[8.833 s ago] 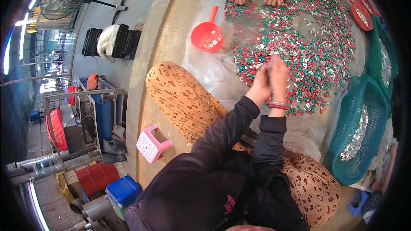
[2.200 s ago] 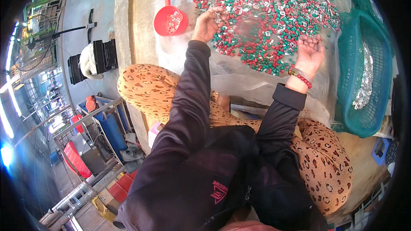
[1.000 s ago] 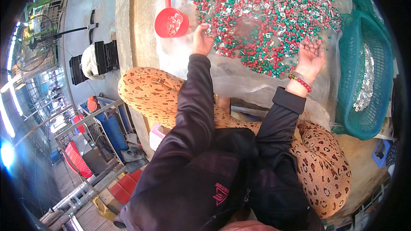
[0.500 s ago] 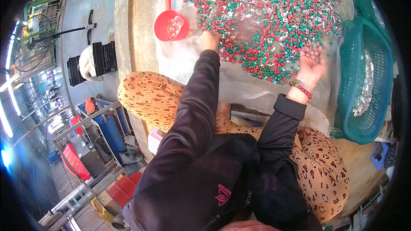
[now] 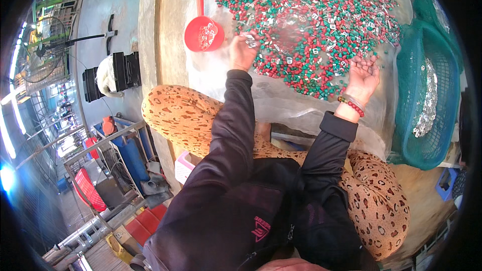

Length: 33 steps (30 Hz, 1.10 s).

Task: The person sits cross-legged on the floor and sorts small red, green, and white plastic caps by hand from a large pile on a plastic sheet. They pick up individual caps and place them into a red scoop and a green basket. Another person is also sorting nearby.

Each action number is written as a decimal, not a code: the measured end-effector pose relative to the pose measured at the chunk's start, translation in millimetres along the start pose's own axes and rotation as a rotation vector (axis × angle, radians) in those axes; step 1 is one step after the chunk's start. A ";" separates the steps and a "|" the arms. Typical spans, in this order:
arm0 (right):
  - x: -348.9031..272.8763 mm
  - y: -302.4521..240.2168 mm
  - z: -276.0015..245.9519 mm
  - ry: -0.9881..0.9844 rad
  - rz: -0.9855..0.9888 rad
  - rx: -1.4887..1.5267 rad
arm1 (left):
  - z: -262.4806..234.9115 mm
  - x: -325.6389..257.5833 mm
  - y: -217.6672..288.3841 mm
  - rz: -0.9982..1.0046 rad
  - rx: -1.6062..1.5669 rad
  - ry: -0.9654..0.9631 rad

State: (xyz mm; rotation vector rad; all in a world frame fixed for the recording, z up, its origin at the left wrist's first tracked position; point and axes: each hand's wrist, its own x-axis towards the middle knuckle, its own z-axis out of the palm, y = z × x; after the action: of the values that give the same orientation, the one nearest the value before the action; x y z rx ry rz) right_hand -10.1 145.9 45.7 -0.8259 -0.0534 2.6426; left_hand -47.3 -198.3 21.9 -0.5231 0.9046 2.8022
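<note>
Your left hand [image 5: 243,56], its back showing a moment ago, has turned up, revealing clear pieces [image 5: 250,40] pinched in its fingers, so they are off the pile. They sit just right of the red dipper [image 5: 189,38]; the red-and-green pile [image 5: 321,60] spreads farther right. Your right hand [image 5: 364,74], well right of the dipper, lies palm up, half curled; its contents I cannot tell.

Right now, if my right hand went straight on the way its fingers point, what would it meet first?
Most likely the scattered red and green pieces just beyond your right hand, though depth is unclear, so it might pass above them.
</note>
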 end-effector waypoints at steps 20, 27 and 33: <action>3.8 -4.6 -7.7 0.087 -0.092 -0.086 | -31.5 83.6 -58.2 0.182 1.945 0.118; 0.8 10.2 0.8 0.011 0.009 -0.031 | -17.3 3.0 -79.0 -0.095 1.690 -0.027; 0.6 0.2 3.6 -0.013 -0.023 -0.007 | 11.3 20.8 13.8 -0.012 0.169 0.082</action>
State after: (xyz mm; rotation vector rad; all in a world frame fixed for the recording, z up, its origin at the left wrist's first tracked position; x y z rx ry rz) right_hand -12.7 146.2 48.3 -0.8056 -0.0747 2.6278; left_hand -73.1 -202.0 30.2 -0.6192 1.1381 2.6782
